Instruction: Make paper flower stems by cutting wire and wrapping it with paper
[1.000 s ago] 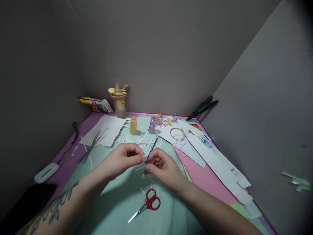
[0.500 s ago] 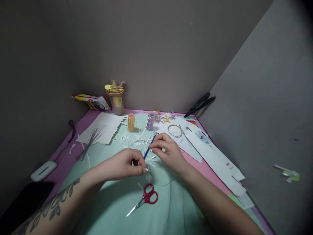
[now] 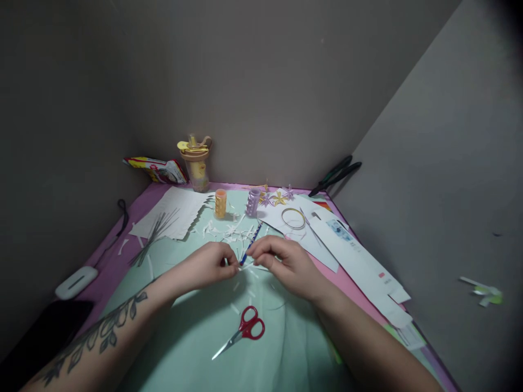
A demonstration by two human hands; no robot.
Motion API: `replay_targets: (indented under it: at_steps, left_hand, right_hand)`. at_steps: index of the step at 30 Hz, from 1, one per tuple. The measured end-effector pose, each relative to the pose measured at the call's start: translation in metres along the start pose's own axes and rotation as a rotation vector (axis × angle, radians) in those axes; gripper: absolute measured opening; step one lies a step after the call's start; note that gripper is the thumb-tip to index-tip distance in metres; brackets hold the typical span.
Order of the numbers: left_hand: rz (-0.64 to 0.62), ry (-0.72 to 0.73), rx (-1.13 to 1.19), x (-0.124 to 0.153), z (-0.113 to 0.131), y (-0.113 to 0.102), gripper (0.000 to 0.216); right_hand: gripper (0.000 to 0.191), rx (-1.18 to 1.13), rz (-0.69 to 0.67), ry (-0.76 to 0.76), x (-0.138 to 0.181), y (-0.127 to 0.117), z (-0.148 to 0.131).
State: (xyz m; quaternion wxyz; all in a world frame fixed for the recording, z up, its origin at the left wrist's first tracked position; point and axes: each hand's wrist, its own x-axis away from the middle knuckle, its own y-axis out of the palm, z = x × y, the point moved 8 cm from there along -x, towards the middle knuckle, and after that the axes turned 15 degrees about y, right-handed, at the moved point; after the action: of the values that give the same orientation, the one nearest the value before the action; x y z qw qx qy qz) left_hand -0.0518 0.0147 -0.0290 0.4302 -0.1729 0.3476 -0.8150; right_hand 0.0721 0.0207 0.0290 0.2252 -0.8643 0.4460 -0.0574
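"Where is the white strip (image 3: pixel 247 266) held?"

"Over the surface (image 3: pixel 183 337), near the blue stick (image 3: pixel 251 245); it is apparently pinched by the closed fingertips of the left hand (image 3: pixel 210 264). Whether anything is gripped by the right hand (image 3: pixel 291 264) cannot be told."

"And the risk?"

"If the pinch were loosened, the strip could be lost among the paper scraps (image 3: pixel 231 233)."

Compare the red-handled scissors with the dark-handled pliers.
The scissors have red handles; the pliers have dark ones. The scissors lie flat on the light green surface; the pliers tilt, handles raised. The scissors are nearer the camera than the pliers. Neither is being held.
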Motion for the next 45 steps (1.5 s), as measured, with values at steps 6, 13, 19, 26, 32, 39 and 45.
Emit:
replay_targets:
  at_steps: [6,13,19,26,32,39,45]
  left_hand:
    - [0.22,-0.131,0.062,0.001,-0.02,-0.019,0.021]
    - [0.414,-0.197,0.407,0.008,-0.031,-0.03,0.027]
    - [0.349,-0.168,0.613,0.009,-0.017,-0.025,0.022]
    - [0.177,-0.115,0.66,0.011,0.004,-0.012,0.017]
    - [0.06,-0.067,0.602,0.01,0.018,-0.004,0.014]
    - [0.023,-0.031,0.4,0.007,0.021,-0.003,0.017]
    - [-0.018,0.021,0.173,0.003,0.023,0.002,0.017]
  right_hand:
    - [0.014,-0.071,-0.15,0.158,0.006,0.027,0.006]
    - [0.01,-0.462,-0.294,0.487,0.004,0.061,0.04]
    - [0.022,-0.505,-0.243,0.6,-0.003,0.065,0.061]
    - [0.014,-0.266,-0.12,0.455,-0.018,0.044,0.072]
    - [0.014,0.065,0.106,0.203,-0.021,0.011,0.053]
    - [0.014,0.303,0.223,-0.1,-0.016,-0.003,0.034]
    - [0.009,0.421,0.375,-0.147,-0.012,-0.016,0.022]
